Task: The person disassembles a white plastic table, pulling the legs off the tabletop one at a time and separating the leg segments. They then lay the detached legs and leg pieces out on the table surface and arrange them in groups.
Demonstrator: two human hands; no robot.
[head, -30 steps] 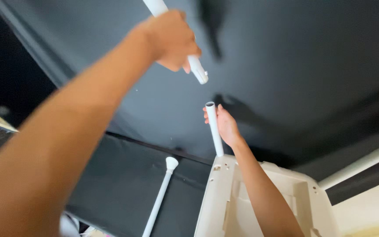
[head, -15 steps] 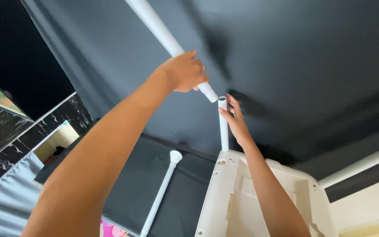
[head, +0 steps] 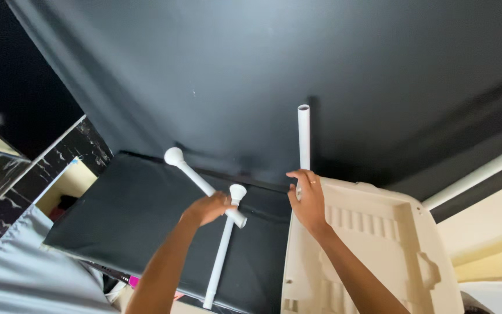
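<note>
**Two white tubes in hand above an upturned plastic seat**

Left hand (head: 209,207) closed around a white plastic tube with a rounded cap foot (head: 204,186), gripped low down near its open end; the capped end points up and to the left, the tube held at a slant in the air over a black padded panel (head: 129,215).

Right hand (head: 308,200) closed loosely on a second white plastic tube (head: 304,136), this one upright, open mouth at the top, its base at the near corner of a cream moulded plastic seat lying underside up (head: 379,244). Whether that base is fully seated in the corner I cannot tell; the hand covers the joint.

A third white capped tube (head: 223,250) stands free between the two arms, held by neither hand, resting against the black panel.

Backdrop: dark cloth (head: 262,70) behind everything, a strip of black marbled tile (head: 7,180) at left, pale grey fabric (head: 13,267) in the lower left corner.

Judgement: the step in hand looks like leg fitting — one tube steadied at the seat, the capped piece held apart from it. The two tubes are not aligned; joining them would call for swinging the slanted piece upright and bringing its open end square over the open mouth.
</note>
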